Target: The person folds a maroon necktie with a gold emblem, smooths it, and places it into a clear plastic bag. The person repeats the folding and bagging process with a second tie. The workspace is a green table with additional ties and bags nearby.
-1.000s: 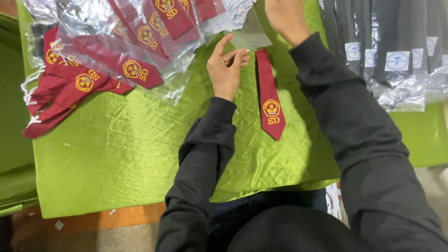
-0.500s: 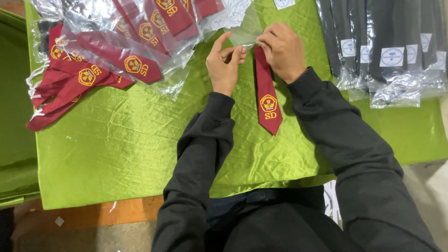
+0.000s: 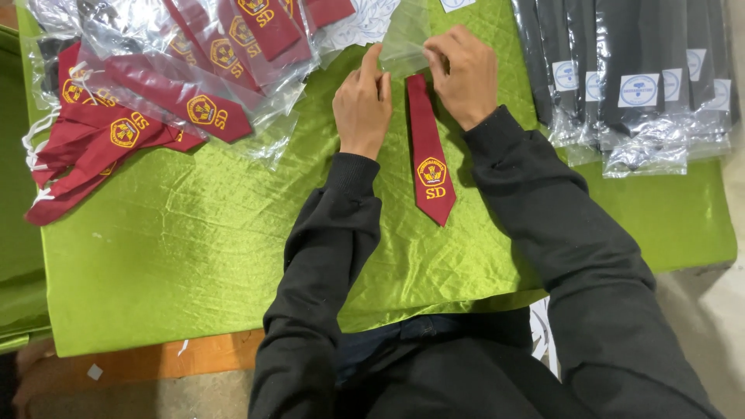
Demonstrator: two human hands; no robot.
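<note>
Because the clear plastic sleeve [image 3: 403, 39] was thin and limp, its mouth could have collapsed or slipped from the fingertips, snagging the top of the maroon tie [image 3: 427, 147] lying flat on the green cloth [image 3: 194, 256] between the forearms. Left hand [image 3: 362, 105] and right hand [image 3: 464, 74] each pinched a lower edge of the sleeve, fingers nearly closed, just above the tie's narrow end

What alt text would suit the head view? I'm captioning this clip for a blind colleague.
A person's left hand and right hand hold a clear plastic sleeve at the top of a maroon tie lying on a green cloth. More maroon ties lie far left, bagged dark items far right.
</note>
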